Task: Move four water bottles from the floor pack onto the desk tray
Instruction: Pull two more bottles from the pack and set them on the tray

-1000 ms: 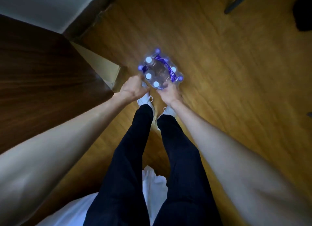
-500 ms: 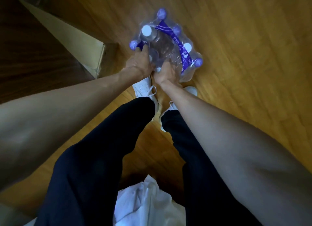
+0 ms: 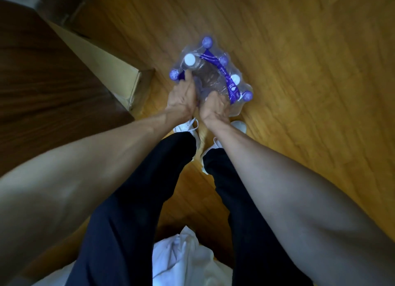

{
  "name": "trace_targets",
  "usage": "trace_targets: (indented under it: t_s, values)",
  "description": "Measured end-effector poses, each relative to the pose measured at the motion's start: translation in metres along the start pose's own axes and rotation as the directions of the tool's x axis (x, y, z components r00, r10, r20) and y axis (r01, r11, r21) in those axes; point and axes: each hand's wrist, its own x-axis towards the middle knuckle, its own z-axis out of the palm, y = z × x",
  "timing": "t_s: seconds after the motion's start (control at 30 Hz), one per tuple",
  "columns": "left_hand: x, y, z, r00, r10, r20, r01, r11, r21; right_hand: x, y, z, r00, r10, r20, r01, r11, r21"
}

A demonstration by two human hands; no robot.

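Observation:
A shrink-wrapped pack of water bottles (image 3: 213, 72) with purple caps and a purple carry strap stands on the wooden floor just ahead of my shoes. Several caps show through the clear plastic; a white-capped bottle (image 3: 189, 60) stands at the pack's far left. My left hand (image 3: 181, 96) is dug into the near left side of the pack, fingers curled into the wrap. My right hand (image 3: 214, 106) grips the near edge of the wrap beside it. What the fingers hold inside the plastic is hidden. No tray is in view.
A dark wooden desk (image 3: 47, 78) fills the left side, with a flat cardboard box (image 3: 111, 72) leaning against it close to the pack. My legs in dark trousers and white shoes (image 3: 188, 127) stand right behind the pack. Bare wooden floor (image 3: 310, 72) extends to the right.
Over the last second my head came down closer to the pack, and both hands went from touching its near edge to digging into the wrap. In the last half second little has shifted.

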Motion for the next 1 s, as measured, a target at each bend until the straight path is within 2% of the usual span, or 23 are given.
trace_targets:
  t_s: [0.27,0.37,0.6,0.7,0.87,1.0]
  values:
    - [-0.135,0.019,-0.080,0.996,0.005,-0.085,-0.014,0.994,-0.106,-0.117,-0.008,-0.084,0.999,-0.011,-0.037,0.011,1.000,-0.019]
    - [-0.199,0.025,-0.124,0.995,-0.001,-0.098,-0.018,0.982,-0.188,-0.177,-0.015,-0.127,0.996,-0.071,-0.056,0.068,0.996,-0.053]
    - [-0.368,0.041,-0.226,0.961,0.054,-0.273,-0.104,0.980,-0.172,-0.333,-0.033,-0.239,0.956,-0.268,-0.119,0.258,0.962,-0.091]
    - [-0.435,0.043,-0.256,0.927,0.020,-0.374,-0.117,0.964,-0.239,-0.392,-0.038,-0.283,0.917,-0.378,-0.131,0.361,0.923,-0.134]
    - [-0.524,0.041,-0.298,0.864,-0.056,-0.500,-0.087,0.962,-0.258,-0.474,-0.056,-0.334,0.828,-0.551,-0.101,0.513,0.819,-0.257]
    - [-0.581,0.032,-0.317,0.817,-0.113,-0.565,-0.061,0.958,-0.280,-0.528,-0.069,-0.363,0.678,-0.734,-0.030,0.676,0.640,-0.365]
